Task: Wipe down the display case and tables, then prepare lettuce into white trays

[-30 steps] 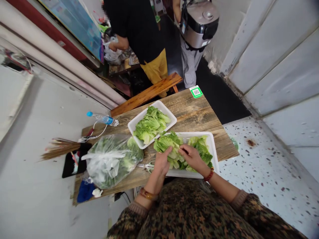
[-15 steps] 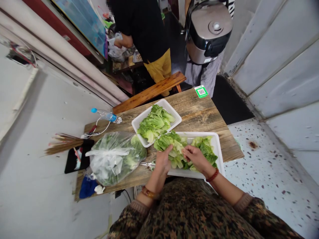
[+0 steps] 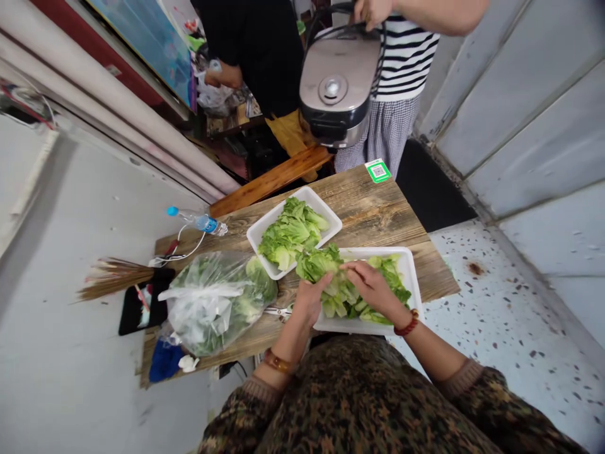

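Note:
My left hand is closed around a head of lettuce, thumb on top, above the left end of a long white tray. Against the lettuce's right side, the fingers of my right hand pinch a leaf at its edge. Loose lettuce leaves lie in the long tray under my hands. Behind it, a smaller white tray holds a pile of lettuce. The undersides of both hands are hidden.
A clear plastic bag of greens lies left, scissors beside it. A water bottle and cable stand farther back. Across the wooden table, a person in stripes carries a rice cooker; another person in black stands near a bench.
My right hand has shifted slightly up and left against the lettuce, which my left hand still holds. The person with the rice cooker has moved left, and their hand now shows.

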Available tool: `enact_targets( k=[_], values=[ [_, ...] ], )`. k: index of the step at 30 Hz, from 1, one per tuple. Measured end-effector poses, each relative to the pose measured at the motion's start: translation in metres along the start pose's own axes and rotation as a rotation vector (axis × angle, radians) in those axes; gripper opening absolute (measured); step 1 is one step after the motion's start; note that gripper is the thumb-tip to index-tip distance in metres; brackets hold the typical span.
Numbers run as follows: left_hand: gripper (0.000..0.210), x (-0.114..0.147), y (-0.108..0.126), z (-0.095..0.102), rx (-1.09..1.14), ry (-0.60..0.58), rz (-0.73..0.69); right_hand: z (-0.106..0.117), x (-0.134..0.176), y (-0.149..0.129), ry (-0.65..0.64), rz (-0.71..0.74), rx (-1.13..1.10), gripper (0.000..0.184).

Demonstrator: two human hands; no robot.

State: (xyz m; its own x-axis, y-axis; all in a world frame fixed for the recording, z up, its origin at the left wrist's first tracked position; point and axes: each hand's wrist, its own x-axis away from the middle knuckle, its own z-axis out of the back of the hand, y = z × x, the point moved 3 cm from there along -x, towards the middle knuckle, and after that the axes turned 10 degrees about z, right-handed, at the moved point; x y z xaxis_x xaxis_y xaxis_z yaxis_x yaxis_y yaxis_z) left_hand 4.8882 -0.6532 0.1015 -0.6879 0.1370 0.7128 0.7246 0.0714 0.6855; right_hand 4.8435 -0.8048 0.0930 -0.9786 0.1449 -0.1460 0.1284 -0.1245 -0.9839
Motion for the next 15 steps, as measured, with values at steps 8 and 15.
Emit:
enact_targets(
  k=[8, 15],
  values=[
    [0.043, 0.002, -0.015, -0.037, -0.018, -0.162, 0.123, 0.016, 0.024, 0.038, 0.225, -0.297, -0.414, 0.025],
    [0.032, -0.018, -0.022, -0.061, 0.006, -0.13, 0.163, 0.098, 0.051, 0.047, 0.579, -0.289, -0.496, 0.029]
  ],
)
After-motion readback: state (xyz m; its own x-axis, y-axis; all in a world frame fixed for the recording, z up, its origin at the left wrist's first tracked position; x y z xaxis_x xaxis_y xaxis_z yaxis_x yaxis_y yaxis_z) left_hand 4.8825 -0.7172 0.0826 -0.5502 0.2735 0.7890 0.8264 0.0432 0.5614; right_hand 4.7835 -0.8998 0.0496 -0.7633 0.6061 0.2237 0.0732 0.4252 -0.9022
